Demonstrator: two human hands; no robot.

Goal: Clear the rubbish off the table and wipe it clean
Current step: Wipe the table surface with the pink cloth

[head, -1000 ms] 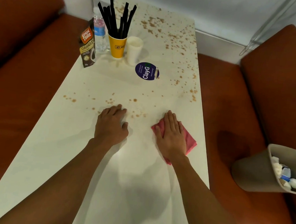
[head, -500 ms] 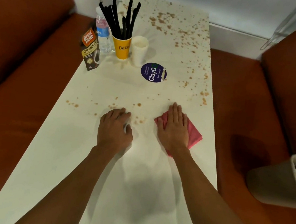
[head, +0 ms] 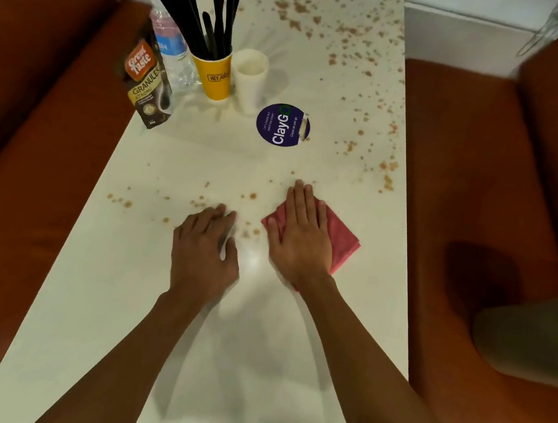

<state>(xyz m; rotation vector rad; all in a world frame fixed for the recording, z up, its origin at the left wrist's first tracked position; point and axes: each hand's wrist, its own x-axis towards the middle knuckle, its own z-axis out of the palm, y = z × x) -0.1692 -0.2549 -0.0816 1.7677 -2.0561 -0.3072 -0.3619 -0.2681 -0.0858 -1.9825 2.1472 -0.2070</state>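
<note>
A long white table (head: 144,300) runs away from me, speckled with brown crumbs (head: 326,13) across its far half and near my hands. My right hand (head: 302,238) lies flat, fingers straight, pressing a folded pink cloth (head: 343,242) onto the tabletop. To its left, my left hand (head: 203,248) rests palm down on the bare table with fingers loosely bent, holding nothing. A few crumbs (head: 249,230) lie between the two hands.
At the far left stand a coffee granules pouch (head: 146,87), a water bottle (head: 172,52), a yellow cup of black straws (head: 213,73) and a white cup (head: 250,77). A round purple sticker (head: 281,125) lies on the table. A beige bin (head: 532,341) sits on the right orange bench.
My right hand has slid the pink cloth a little forward over the table. My left hand stays planted beside it. The view has shifted left, leaving the bin at the frame edge.
</note>
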